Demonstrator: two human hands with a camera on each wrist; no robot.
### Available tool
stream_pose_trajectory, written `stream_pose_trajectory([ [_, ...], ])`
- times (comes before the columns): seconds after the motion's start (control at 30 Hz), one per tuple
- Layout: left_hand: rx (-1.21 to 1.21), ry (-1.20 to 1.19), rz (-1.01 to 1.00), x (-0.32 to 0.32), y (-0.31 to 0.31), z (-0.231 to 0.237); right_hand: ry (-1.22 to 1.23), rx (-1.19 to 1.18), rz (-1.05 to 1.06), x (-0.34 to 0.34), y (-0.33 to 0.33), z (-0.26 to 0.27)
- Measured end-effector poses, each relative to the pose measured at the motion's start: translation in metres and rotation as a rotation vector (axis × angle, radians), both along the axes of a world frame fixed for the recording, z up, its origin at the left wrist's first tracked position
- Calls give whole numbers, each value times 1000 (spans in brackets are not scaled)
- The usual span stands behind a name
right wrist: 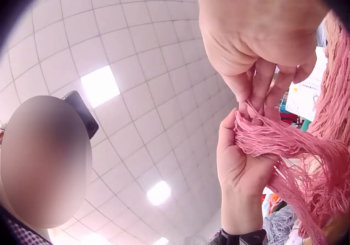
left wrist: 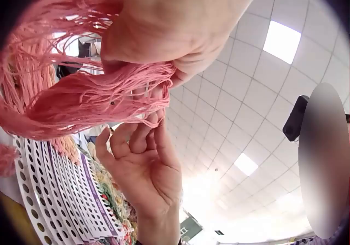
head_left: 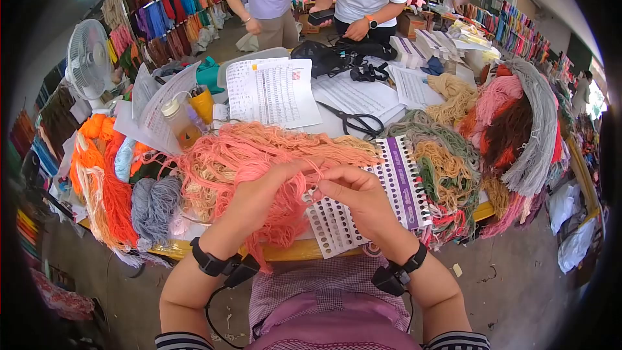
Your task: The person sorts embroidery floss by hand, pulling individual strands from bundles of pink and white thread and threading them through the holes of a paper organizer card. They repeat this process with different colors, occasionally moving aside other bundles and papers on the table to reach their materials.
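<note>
A bundle of pink yarn lies across my left hand, whose fingers curl round its looped end; the right wrist view shows the yarn running over that palm. My right hand meets it at the loop, and its fingertips pinch strands there, as the right wrist view shows for the right hand. Under the hands, more pink and peach yarn spreads over the table. White punched cards with purple bands lie beneath and beside the right hand.
Black scissors and printed sheets lie beyond the yarn. At left are orange yarn, grey yarn, a bottle and a fan. Green and grey yarn piles stand at right. Two people stand across the table.
</note>
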State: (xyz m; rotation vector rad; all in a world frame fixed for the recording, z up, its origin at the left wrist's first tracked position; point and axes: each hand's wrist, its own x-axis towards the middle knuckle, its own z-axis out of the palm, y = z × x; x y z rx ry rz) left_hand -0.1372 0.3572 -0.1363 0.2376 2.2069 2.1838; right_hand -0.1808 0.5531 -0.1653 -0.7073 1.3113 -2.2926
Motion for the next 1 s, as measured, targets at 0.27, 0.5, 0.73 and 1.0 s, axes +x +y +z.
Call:
stream_pose_trajectory([
  [0.27, -105, 20, -54, 0, 9, 1, 1, 70, -63, 2, -7, 0],
  [0.5, 219, -212, 286, 6, 13, 14, -54, 86, -111, 0, -4, -4],
  [0.73, 157, -186, 164, 7, 8, 4, -36, 73, -119, -1, -4, -7],
  [1.0, 196, -132, 156, 3, 7, -3, -59, 70, -121, 2, -7, 2],
])
